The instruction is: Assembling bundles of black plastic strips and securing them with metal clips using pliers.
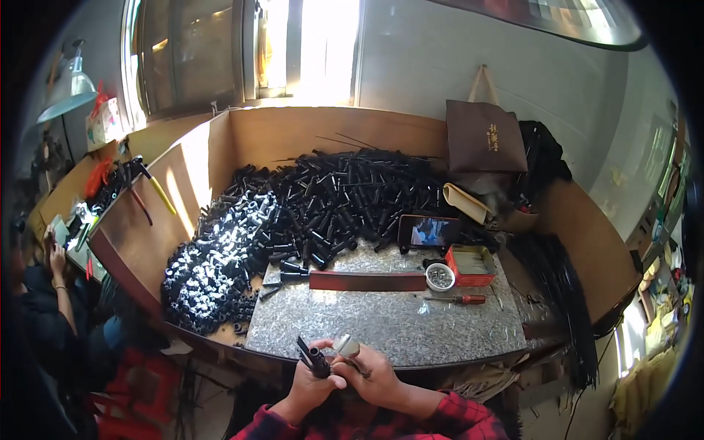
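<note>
Close to my body, just below the near edge of the speckled stone slab [381, 323], both hands meet. My left hand [306, 389] is closed around a black tubular part [318, 361], its hollow end pointing up, with thin dark pieces beside it. My right hand [378, 378] presses against the left one, fingers curled round a pale, blunt-ended object [346, 345] whose kind I cannot make out. On the slab ahead lie a long dark red strip [367, 281], a white cup of small metal bits [440, 276] and a red-handled screwdriver [466, 299].
Black tubular parts [345, 191] heap across the back and left inside a wooden-walled bench [293, 128]. A phone [433, 232] and a red box [471, 264] stand at the slab's right. Long black strips [561, 293] hang over the right edge. Another person [55, 301] sits at far left.
</note>
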Available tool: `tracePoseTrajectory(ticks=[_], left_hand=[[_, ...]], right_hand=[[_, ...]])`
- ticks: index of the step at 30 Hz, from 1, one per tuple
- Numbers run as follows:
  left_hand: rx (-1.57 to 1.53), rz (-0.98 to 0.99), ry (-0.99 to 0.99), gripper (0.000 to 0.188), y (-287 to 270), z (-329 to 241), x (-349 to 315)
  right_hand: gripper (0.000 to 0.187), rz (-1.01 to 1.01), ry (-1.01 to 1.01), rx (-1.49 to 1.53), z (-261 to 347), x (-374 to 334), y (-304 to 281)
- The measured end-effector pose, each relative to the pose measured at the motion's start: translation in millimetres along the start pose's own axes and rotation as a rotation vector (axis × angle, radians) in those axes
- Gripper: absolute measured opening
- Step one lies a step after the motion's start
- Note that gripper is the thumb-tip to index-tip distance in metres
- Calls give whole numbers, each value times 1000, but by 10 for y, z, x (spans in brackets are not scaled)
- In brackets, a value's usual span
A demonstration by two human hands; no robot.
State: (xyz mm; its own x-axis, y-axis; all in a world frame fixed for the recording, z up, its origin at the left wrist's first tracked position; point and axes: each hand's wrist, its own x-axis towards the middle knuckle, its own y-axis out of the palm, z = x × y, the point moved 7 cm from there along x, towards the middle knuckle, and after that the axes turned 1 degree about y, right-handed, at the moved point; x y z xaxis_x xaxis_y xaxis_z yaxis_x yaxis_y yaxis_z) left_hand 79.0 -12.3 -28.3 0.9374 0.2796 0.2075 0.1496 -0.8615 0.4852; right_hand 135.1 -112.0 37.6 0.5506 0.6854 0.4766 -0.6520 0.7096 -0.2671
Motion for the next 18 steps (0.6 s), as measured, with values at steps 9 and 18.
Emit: tracePoseTrajectory(ticks=[9,18], left_hand=[[285,-17,115,67,-44,-43,-32],[-18,23,-67,74,-31,-73,-53]], right_hand=[[23,60,-143,-142,155,1,28],[23,179,-404,-380,336,86,83]])
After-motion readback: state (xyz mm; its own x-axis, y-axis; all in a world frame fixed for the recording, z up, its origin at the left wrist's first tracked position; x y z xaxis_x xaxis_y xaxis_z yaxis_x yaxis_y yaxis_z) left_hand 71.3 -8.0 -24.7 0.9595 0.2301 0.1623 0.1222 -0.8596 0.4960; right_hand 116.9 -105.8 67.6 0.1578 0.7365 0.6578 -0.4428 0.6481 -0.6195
